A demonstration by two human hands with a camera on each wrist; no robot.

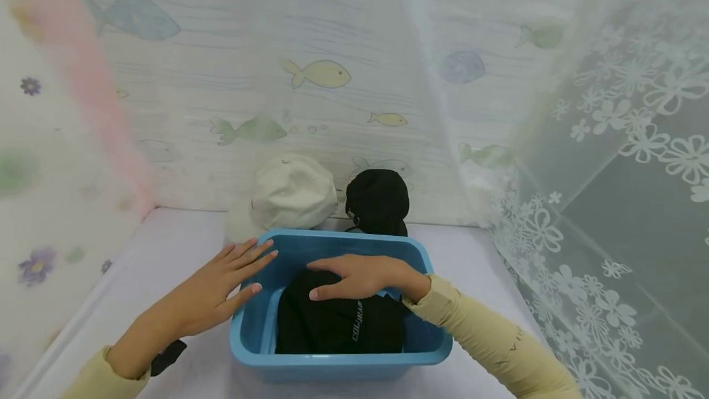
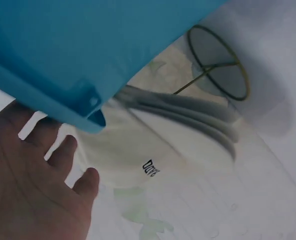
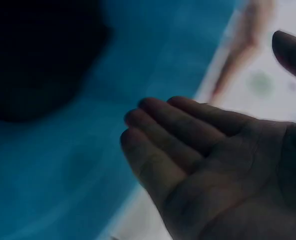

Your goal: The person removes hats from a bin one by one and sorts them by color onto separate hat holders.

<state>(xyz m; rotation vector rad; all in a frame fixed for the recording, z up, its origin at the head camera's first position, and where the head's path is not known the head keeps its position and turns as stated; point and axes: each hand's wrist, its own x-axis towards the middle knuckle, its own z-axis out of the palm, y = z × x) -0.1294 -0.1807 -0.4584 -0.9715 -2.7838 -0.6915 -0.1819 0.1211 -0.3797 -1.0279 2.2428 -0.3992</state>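
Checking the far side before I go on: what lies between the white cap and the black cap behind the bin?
Nothing: in the head view a narrow gap of wall and bed surface separates the white cap from the black cap, behind the bin.

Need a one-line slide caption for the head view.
Left hand on blue tub rim, right hand on black cap inside.

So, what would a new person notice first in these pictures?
First the blue tub in the middle, with a black cap inside it. The right hand lies flat on that cap, and the left hand rests on the tub's left rim. Behind it, a cream cap and another black cap stand against the fish-patterned wall.
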